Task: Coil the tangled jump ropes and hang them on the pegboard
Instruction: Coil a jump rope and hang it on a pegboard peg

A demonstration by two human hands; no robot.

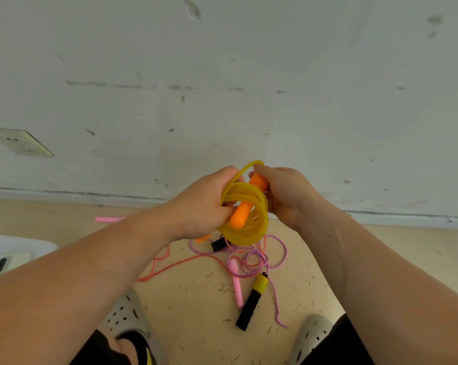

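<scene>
Between my two grips sits the yellow jump rope (245, 234), wound into a compact coil. Left grip (204, 204): fingers curled round the coil's strands. Right grip (284, 196): closed on the upper end of the orange handle (239, 216), which passes through the coil's centre.

Judgement: coiling of this rope is nearly complete; securing and hanging are still to do. No pegboard is in view.

Below the grips, on the floor (196, 325), two ropes lie tangled together:
- a purple braided rope (251, 260) with a black-and-yellow handle (251, 304);
- a thin pink rope (170, 268) with a pink handle (236, 284). A second pink handle (109, 219) lies left of the left grip.

Status: one of three ropes is in hand, and none is hung as far as shown.

Floor: tan, littered with short dark fibres. Beyond the grips stands a scuffed white wall (222, 75) with a baseboard. A wall socket (20, 142) sits far to the left. Grey perforated clogs (125, 314) appear nearest me.
</scene>
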